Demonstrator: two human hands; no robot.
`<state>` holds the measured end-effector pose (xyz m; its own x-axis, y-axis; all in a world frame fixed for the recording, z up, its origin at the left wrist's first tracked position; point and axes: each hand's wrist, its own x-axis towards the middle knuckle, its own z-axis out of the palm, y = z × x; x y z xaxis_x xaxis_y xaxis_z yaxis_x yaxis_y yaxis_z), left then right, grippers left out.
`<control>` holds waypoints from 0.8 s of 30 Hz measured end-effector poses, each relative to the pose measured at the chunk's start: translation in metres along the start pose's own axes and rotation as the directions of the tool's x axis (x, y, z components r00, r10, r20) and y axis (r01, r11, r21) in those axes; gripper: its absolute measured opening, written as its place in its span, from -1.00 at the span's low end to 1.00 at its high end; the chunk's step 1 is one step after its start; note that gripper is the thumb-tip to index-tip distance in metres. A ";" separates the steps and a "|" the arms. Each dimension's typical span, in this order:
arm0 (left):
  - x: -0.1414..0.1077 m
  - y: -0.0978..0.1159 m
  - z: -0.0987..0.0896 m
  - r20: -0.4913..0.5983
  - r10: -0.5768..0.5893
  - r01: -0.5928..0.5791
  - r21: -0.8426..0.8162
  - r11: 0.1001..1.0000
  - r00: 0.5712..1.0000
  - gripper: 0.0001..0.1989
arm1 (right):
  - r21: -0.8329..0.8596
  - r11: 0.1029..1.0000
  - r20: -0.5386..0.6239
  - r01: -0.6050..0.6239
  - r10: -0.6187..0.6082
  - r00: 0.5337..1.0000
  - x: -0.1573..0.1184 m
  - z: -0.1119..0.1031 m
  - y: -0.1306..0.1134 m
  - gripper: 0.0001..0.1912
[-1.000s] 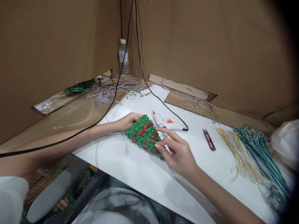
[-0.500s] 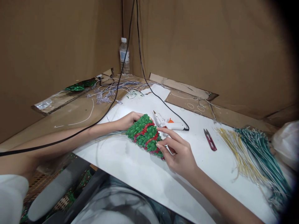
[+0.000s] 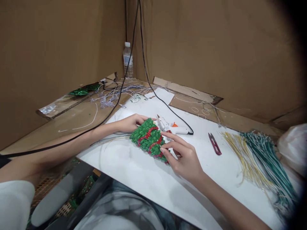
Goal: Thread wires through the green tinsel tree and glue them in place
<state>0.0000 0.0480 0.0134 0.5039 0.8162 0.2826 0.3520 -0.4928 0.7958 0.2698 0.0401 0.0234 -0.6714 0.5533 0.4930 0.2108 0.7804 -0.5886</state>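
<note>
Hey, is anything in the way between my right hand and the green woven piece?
Nothing visible: the right hand already has its fingertips on the green-and-red woven piece. The hot glue gun lies just beyond the fingers, not between hand and piece.

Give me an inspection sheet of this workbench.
Surface: white board lying over cardboard.
Job's things: green and red woven piece between both hands; white hot glue gun beside it.
Clutter: red-handled thread snips, yellow and green wires, tangled silver wire.
Hands: left hand holds the piece's edge; right hand has fingers on it.
Cables: one black cable to the glue gun, another across the left arm.
Surroundings: cardboard walls, water bottle.
</note>
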 end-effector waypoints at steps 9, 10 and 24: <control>-0.006 0.006 -0.025 -0.188 -0.044 -0.015 -0.300 0.954 0.981 -0.67 | -0.002 0.999 -0.016 -0.050 0.050 0.999 0.003 -0.005 -0.003 -0.93; -0.006 0.009 -0.023 -0.198 -0.019 -0.049 -0.333 0.942 0.980 -0.61 | -0.012 0.999 0.004 -0.047 0.047 0.999 0.005 -0.008 -0.003 -0.91; -0.007 0.060 0.011 -0.171 0.130 -0.063 0.347 0.936 0.977 -0.53 | -0.415 0.852 0.463 0.319 -0.104 0.880 0.018 -0.027 0.007 -0.65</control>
<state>0.0261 0.0095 0.0533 0.4025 0.7849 0.4710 0.5715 -0.6174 0.5406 0.2786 0.0637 0.0453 -0.9419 0.2710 0.1984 0.2602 0.9623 -0.0790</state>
